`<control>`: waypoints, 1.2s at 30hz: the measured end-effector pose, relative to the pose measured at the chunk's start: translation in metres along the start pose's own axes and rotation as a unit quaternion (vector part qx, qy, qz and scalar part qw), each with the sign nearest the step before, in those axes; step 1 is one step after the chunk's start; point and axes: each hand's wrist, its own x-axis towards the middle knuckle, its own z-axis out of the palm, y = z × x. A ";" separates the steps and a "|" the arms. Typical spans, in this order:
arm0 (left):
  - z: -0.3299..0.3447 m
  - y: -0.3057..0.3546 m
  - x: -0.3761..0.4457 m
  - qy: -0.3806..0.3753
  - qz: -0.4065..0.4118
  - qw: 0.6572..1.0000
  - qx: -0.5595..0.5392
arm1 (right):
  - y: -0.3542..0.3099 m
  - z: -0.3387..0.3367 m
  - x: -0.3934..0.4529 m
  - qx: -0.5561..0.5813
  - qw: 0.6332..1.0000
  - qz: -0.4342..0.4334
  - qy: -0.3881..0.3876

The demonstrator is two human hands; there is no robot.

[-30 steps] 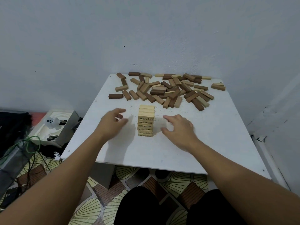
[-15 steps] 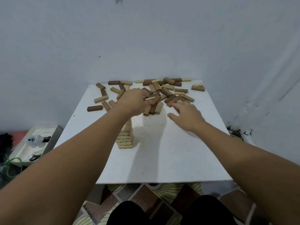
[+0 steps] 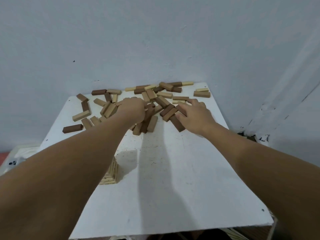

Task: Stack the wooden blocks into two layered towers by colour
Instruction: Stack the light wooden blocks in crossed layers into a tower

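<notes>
A scattered pile of light and dark wooden blocks [image 3: 166, 99] covers the far end of the white table [image 3: 173, 196]. My left hand [image 3: 133, 110] is down in the middle of the pile; its fingers curl out of sight among the blocks, so any hold is hidden. My right hand [image 3: 194, 115] lies on the right side of the pile with fingers spread, touching dark brown blocks [image 3: 176, 123]. A short tower of light blocks [image 3: 113, 172] stands nearer me on the left, mostly hidden behind my left forearm.
The table's far edge meets a pale wall, and another wall closes in on the right. A lone dark block [image 3: 72, 128] lies near the left edge. Beside the table on the floor to the left is a white object [image 3: 17, 158].
Both hands left the tower's sides and reached forward into the block pile. The view moved closer, and my left forearm now covers most of the tower.
</notes>
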 end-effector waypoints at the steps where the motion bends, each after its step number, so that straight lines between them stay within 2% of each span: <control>1: 0.001 -0.006 0.003 -0.009 -0.001 1.000 -0.007 | 0.001 0.004 0.004 0.001 1.000 0.001 -0.009; 3: 0.003 -0.016 0.009 -0.022 0.000 0.999 -0.044 | -0.001 0.016 0.007 0.014 1.000 -0.008 -0.020; 7: 0.011 -0.026 0.025 -0.007 -0.006 0.991 -0.133 | -0.007 0.036 0.006 0.035 0.998 -0.052 0.028; 13: 0.021 -0.034 0.036 0.025 -0.031 0.981 -0.189 | -0.004 0.036 0.016 0.059 0.995 -0.048 0.070; 16: 0.018 -0.034 0.039 0.032 -0.033 0.980 -0.196 | 0.002 0.033 0.029 0.101 0.989 -0.017 0.105; 20: 0.015 -0.038 0.040 0.024 -0.020 0.981 -0.190 | 0.006 0.032 0.045 0.080 0.995 0.038 0.045; 22: 0.015 -0.040 0.040 0.015 -0.010 0.981 -0.192 | 0.004 0.034 0.048 0.080 0.995 0.046 0.040; 29: 0.012 -0.035 0.041 0.016 -0.043 0.926 -0.374 | 0.011 0.035 0.049 0.136 0.984 0.062 0.096; 33: 0.010 -0.025 0.040 -0.004 -0.026 0.943 -0.331 | 0.016 0.034 0.054 0.141 0.983 0.063 0.101; 36: 0.010 -0.014 0.039 0.010 -0.024 0.948 -0.318 | 0.016 0.033 0.058 0.129 0.986 0.067 0.086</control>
